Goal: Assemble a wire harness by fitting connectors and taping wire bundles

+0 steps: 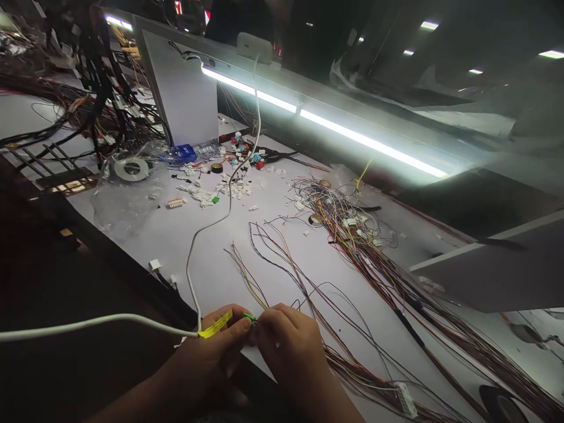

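Your left hand's (222, 338) grip pinches a small green connector (249, 318) above the near edge of the surface (218, 281). Your right hand (291, 336) meets its end; you cannot tell whether that grip is pressed together. Beyond, loose wires (305, 289) trail across the middle. A thick wire bundle (388, 282) runs along the right. White connectors (205, 195) lie scattered towards the far edge.

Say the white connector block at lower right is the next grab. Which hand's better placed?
Likely the right hand: it's on that side and nearer the white connector block. The left hand is farther off, thumb at the small green piece.
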### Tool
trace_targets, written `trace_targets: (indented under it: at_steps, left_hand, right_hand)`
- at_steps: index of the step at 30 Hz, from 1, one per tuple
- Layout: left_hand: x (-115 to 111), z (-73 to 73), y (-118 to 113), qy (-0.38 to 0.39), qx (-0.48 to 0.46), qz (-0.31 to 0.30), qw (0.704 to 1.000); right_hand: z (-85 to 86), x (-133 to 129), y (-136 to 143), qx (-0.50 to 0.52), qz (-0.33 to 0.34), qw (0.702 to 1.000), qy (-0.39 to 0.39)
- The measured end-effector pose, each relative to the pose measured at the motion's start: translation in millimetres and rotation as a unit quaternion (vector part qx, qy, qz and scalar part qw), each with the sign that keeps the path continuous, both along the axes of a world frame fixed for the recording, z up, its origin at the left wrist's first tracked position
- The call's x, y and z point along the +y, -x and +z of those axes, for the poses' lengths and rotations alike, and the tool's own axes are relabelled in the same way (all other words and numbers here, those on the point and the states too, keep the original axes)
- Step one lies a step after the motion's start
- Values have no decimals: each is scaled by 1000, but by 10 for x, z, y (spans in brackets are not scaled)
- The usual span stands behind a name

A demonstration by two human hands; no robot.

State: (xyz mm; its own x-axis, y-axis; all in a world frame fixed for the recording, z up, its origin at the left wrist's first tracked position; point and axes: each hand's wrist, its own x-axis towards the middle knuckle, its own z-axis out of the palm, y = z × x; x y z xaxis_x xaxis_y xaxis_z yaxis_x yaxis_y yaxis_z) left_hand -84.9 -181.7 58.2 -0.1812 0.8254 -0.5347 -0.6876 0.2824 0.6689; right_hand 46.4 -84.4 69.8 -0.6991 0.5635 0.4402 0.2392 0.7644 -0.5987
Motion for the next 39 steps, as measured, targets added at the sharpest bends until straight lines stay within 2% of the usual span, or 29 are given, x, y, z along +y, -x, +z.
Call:
trace_targets:
  at_steps: [3,5,7,8,11,15,16,18,20,22,23,25,27,29,31,33,39]
  left_hand:
    - [-21,-4,68,9,58,-37,998]
    - [-25,2,142,5,122,-70,990]
    - [-23,19,215,-16,191,-104,976]
    - [-22,32,244,-38,226,-117,966]
    - [-27,75,287,-115,292,-151,937]
    - [-58,117,296,-125,308,-177,926]
    - [-65,121,301,-115,305,-175,929]
    - [-70,123,311,-95,291,-167,937]
    - [-63,122,311,-85,264,-157,948]
    - [-50,122,291,-60,234,-137,961]
    - [-44,123,274,-40,217,-118,968]
    - [-32,130,237,6,173,-71,982]
    - [-23,141,210,28,109,-33,993]
    - [-11,158,202,26,40,-7,999]
    - [6,181,206,20,-24,7,999]
    - [27,203,209,18,-67,12,997]
    - [56,201,163,-2,-78,-1,997]
  right_hand:
    - [68,60,-18,-47,25,998,36]
    - [151,219,19,-114,93,981,127]
    - [202,438,139,-174,132,953,211]
    - [201,549,232,-191,108,951,219]
    - [87,789,565,-269,10,953,141]
    - [-85,871,792,-326,41,933,147]
    - [-91,867,786,-308,45,935,171]
    - [-46,846,728,-217,56,936,272]
    - [61,804,654,-62,72,910,404]
    - [203,737,588,78,75,880,462]
    - [275,694,556,123,66,883,448]
    - [397,598,480,160,38,920,357]
    - [458,494,378,133,24,963,234]
    - [447,397,262,61,26,990,125]
    - [386,319,156,-12,39,998,47]
    - [317,264,82,-60,49,997,6]
    - [267,212,32,-66,61,996,-19]
